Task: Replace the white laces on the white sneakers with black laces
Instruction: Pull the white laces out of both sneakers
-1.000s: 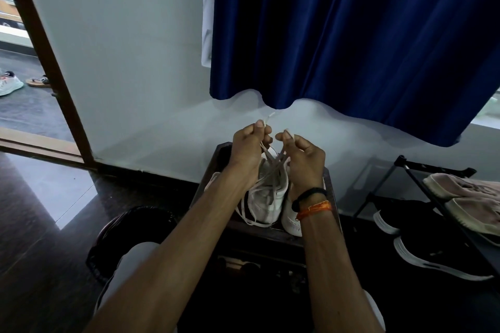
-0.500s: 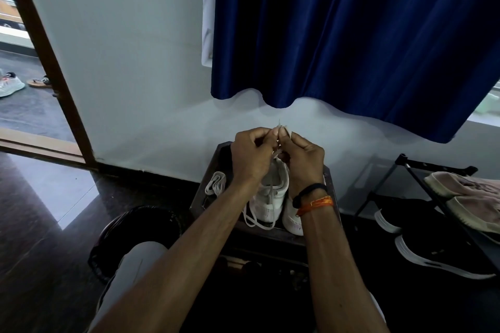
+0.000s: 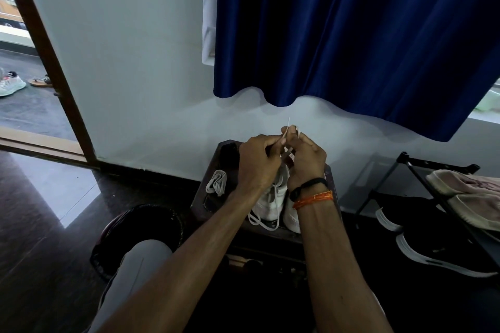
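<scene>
Two white sneakers (image 3: 272, 204) stand side by side on a small dark wooden table (image 3: 205, 197). My left hand (image 3: 257, 162) and my right hand (image 3: 307, 159) meet just above them, each pinching the white lace (image 3: 289, 127), whose tip sticks up between my fingers. More of the white lace hangs in a loop over the near edge of the left sneaker. A folded white lace bundle (image 3: 216, 182) lies on the table to the left. A dark shape at the table's far left corner (image 3: 228, 150) may be the black laces; I cannot tell.
A dark round bin (image 3: 140, 227) stands on the floor by my left knee. A black shoe rack (image 3: 438, 197) on the right holds pink and black shoes. A blue curtain (image 3: 351, 35) hangs above. An open doorway is at the far left.
My hands came together from slightly apart and rose a little, drawing the white lace ends up. The bundle on the left came into sight.
</scene>
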### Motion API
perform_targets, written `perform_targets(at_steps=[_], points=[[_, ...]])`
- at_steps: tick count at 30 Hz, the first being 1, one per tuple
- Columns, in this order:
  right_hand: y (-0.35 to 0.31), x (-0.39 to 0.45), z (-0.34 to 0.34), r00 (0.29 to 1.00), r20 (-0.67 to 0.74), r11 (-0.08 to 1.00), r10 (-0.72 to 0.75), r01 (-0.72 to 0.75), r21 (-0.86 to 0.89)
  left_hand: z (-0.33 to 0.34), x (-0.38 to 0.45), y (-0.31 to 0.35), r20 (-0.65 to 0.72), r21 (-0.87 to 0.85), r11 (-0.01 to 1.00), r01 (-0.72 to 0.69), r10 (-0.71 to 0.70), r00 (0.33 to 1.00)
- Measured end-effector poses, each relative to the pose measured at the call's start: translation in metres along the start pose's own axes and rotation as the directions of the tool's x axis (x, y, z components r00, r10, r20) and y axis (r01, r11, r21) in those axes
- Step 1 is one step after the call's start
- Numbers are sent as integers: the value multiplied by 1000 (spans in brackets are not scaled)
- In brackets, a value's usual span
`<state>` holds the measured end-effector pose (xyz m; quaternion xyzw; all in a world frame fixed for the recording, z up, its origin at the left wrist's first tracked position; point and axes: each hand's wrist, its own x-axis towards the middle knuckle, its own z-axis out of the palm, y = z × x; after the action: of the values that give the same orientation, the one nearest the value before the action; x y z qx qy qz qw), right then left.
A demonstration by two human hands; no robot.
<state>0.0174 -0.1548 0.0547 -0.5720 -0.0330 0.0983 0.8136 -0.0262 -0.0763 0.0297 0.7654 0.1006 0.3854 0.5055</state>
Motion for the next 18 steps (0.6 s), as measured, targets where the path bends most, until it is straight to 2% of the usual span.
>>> perform_targets(at_steps=[3,7,11,13,18], points=[[-1,-1,0,1000,7,1000,-5,5,17,1,0,-5,32,60,998,-8,6,999],[-1,-3,7,995,90,998,-51,53,-21,3,1,-4,52,112,993,39,-45,998],[-1,2,15,992,84,995,-94,96,-16,0,1,6,93,25,989,147,-148,985],[-1,7,16,994,80,997,-72,69,39,-1,-2,8,126,-56,979,197,-189,974],[-2,15,17,999,41,977,17,-26,211,-4,-4,-2,65,-79,963,256,-251,966]])
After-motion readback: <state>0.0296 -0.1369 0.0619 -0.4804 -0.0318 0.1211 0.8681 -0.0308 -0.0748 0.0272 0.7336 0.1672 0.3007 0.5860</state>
